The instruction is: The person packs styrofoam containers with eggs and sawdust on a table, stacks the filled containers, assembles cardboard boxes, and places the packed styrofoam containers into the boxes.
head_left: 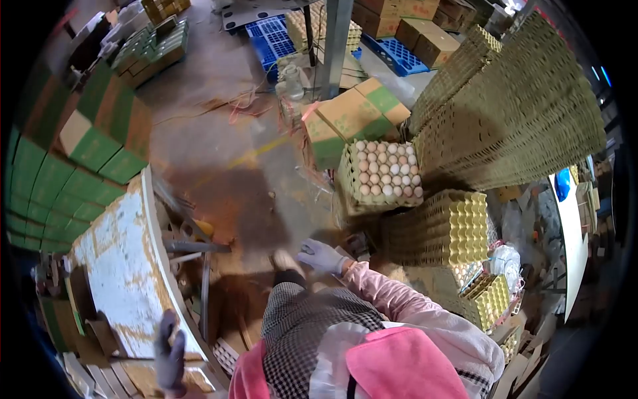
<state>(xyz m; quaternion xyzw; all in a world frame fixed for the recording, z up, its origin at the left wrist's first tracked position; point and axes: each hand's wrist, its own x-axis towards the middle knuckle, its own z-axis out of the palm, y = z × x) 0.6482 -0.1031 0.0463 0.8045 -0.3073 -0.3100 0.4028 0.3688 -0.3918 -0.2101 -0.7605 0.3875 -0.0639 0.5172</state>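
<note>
My left hand (170, 356), in a grey glove, is over the near end of a worn white tabletop (126, 246). Its fingers are apart and hold nothing; I cannot tell whether it touches the surface. In front of my body hangs my right hand (322, 257), in a pale glove, loosely curled with a gap between thumb and fingers and nothing visible in it. To its right is a tall stack of egg trays (435, 229). Beyond that stands another stack, topped by a tray full of eggs (389, 169).
Green and brown cartons (66, 179) are piled at the left. An open-flapped carton (355, 120) stands behind the eggs. Very tall tray stacks (512, 106) lean at the right. A metal post (337, 50), blue pallets (402, 56) and loose cords (242, 106) lie ahead.
</note>
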